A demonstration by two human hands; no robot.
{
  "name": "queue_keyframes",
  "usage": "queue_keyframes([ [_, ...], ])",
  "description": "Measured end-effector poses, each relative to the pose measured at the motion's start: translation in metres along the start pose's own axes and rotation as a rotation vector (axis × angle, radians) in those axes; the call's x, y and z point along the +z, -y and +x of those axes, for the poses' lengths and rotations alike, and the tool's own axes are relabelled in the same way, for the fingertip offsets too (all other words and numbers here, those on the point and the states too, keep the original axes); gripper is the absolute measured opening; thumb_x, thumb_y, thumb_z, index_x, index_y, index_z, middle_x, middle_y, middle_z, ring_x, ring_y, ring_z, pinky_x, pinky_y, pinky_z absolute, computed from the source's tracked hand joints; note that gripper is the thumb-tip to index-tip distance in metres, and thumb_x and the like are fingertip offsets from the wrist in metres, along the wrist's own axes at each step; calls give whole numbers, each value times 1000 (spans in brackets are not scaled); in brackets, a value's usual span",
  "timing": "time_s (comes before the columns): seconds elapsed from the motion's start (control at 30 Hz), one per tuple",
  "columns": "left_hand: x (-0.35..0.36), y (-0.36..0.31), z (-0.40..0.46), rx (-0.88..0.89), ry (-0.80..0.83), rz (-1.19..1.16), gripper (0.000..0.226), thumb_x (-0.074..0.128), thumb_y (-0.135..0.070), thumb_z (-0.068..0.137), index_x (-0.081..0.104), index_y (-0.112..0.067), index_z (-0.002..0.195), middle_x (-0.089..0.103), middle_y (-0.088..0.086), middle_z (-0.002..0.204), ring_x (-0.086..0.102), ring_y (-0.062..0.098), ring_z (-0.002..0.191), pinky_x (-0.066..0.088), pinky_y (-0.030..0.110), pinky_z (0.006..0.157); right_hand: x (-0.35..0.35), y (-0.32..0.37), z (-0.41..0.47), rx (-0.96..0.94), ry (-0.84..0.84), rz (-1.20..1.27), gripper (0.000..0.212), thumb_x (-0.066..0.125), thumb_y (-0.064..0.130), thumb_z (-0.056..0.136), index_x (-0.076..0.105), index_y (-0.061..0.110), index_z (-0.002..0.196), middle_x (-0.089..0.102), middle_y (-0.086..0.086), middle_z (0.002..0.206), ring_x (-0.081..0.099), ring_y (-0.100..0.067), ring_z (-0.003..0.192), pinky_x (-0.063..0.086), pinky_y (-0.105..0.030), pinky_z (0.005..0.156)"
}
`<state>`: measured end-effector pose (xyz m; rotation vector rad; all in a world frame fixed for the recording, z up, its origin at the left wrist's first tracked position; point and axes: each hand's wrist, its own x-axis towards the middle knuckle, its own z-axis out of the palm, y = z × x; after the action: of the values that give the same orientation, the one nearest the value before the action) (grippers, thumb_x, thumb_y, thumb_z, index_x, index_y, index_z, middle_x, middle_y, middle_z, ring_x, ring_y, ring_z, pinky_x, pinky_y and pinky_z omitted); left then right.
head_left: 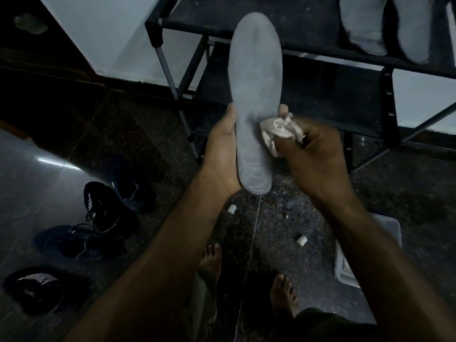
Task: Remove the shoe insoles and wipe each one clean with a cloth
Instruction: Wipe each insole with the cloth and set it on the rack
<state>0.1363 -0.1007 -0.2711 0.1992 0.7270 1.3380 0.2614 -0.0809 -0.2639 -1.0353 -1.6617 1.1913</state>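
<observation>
Shoes (98, 218) dark on the floor at left, your left hand (222, 154) curled around the grey insole (255, 95), holding it upright before the shoe rack (320, 28), your right hand (318, 156) pinching a crumpled white cloth (278, 132) against its right edge.

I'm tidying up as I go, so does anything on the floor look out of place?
Yes: two small white cylinders lie loose on the floor, and four dark shoes are scattered at the left.
</observation>
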Motion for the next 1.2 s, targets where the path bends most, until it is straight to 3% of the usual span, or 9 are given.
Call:
queue_keyframes([
  [0.17,-2,-4,-2,73,-4,-39,61,23,-45,104,55,4,121,60,22,116,55,30,112,38,40,109,-6,6,0,97,5,38,22,64,7,90,69,28,95,71,17,87,67,2,83,50,-11,73],
  [0.37,-5,-12,-2,92,-3,-76,60,24,-48,103,53,-1,125,61,19,122,58,28,113,49,39,96,-7,4,-3,160,177,-1,13,67,13,88,72,20,97,74,5,91,70,-9,84,54,-16,71],
  [0.57,-4,-5,1,47,29,-88,67,20,-52,103,39,-1,143,50,20,140,47,30,127,37,43,109,-3,-4,-2,79,24,30,12,69,12,88,73,1,86,72,-16,82,68,-27,75,56,-35,69],
  [0.7,1,0,1,26,-25,-88,63,24,-50,103,46,-1,136,58,21,124,54,28,116,37,41,110,-3,-4,-1,50,-59,58,12,68,10,88,72,20,83,73,1,77,64,-9,73,55,-26,68],
  [0.77,2,1,1,29,-50,-80,63,24,-50,103,51,-1,130,61,20,116,57,28,110,39,40,109,-2,-5,-1,36,-67,41,9,67,12,89,72,17,85,72,-2,79,68,-16,74,55,-31,70],
  [0.83,3,0,-1,31,-86,-60,62,22,-50,103,56,-1,121,66,18,106,60,27,103,43,39,103,-1,-8,-2,-6,-37,-9,8,67,13,89,74,9,91,72,-10,84,67,-25,78,55,-35,71],
  [1.07,5,-7,-17,11,-272,14,52,30,-53,100,59,-10,92,72,2,87,71,15,81,58,32,72,-4,-9,-1,-162,224,-332,22,77,13,78,75,16,100,68,-1,92,63,-9,83,52,-32,72],
  [1.13,4,-12,-6,-74,-263,155,45,36,-38,103,62,-2,92,71,14,88,69,23,81,58,37,71,-7,-6,1,-146,308,-314,21,77,17,78,75,17,99,68,1,90,63,-7,81,52,-32,71],
  [1.2,-18,-10,3,-320,-326,271,27,42,2,100,63,17,95,63,38,95,63,42,89,51,50,80,-7,-7,0,-153,250,-338,21,76,21,79,75,17,99,68,2,90,62,-6,80,52,-31,70],
])
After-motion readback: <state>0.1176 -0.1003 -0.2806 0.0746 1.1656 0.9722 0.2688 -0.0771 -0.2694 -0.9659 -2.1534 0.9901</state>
